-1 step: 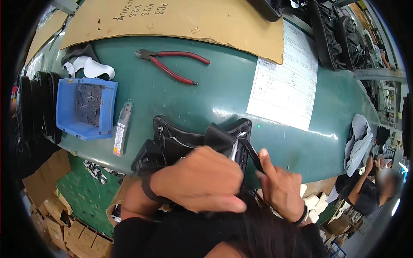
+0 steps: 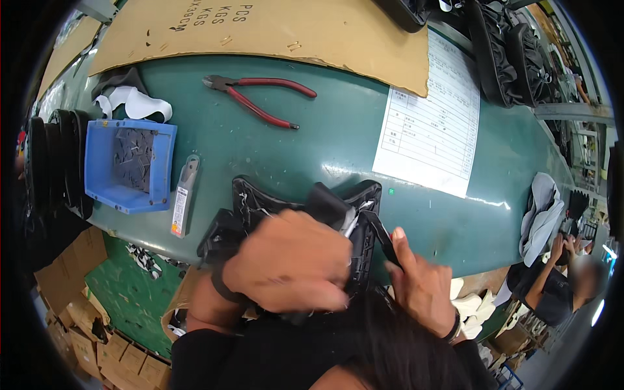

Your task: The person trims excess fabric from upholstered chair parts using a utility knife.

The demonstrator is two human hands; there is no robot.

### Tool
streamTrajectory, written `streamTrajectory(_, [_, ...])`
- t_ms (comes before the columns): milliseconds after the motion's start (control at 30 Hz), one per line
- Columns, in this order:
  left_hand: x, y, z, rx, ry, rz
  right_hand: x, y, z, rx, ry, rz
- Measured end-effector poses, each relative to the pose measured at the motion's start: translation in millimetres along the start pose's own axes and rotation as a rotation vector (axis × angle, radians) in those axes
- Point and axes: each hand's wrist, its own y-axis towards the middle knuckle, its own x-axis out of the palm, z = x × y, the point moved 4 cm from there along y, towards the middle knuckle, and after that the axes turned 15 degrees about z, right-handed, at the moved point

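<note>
A black stitched cover piece [image 2: 260,201] lies at the near edge of the green table [image 2: 312,149]. My left hand [image 2: 289,263] rests on top of it with the fingers curled, gripping and pressing its middle. My right hand [image 2: 422,292] is just to the right, thumb up, pinching a narrow black strap [image 2: 380,231] that comes off the piece's right edge. A dark band circles my left wrist. The near part of the piece is hidden under my hands and dark hair.
Red-handled pliers [image 2: 260,97], a blue bin [image 2: 97,162] of small dark parts, a utility knife [image 2: 184,195], white strips [image 2: 136,101], a printed sheet [image 2: 429,130], cardboard [image 2: 260,32] and grey cloth [image 2: 543,214] lie around. Another person [image 2: 559,279] sits at lower right.
</note>
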Motion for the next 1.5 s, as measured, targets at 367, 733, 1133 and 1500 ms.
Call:
streamTrajectory(367, [-67.4,-12.2,58.2,0.562,-1.09,0.646,-4.1,-15.6,-15.2,0.099,0.161,-0.055])
streamTrajectory(733, [-45.0,-80.9,-7.9,-0.736,0.187,0.721,10.2,13.2,31.5,0.384,0.631,0.049])
streamTrajectory(1133, [-48.9,-41.9,14.0,-0.582,0.15,0.008,-18.5,307.6,150.3,-0.42,0.183,0.765])
streamTrajectory(1500, [-43.5,-90.9,53.6,-0.603,1.028,0.43,13.7,217.1,56.6,-0.05,0.451,0.399])
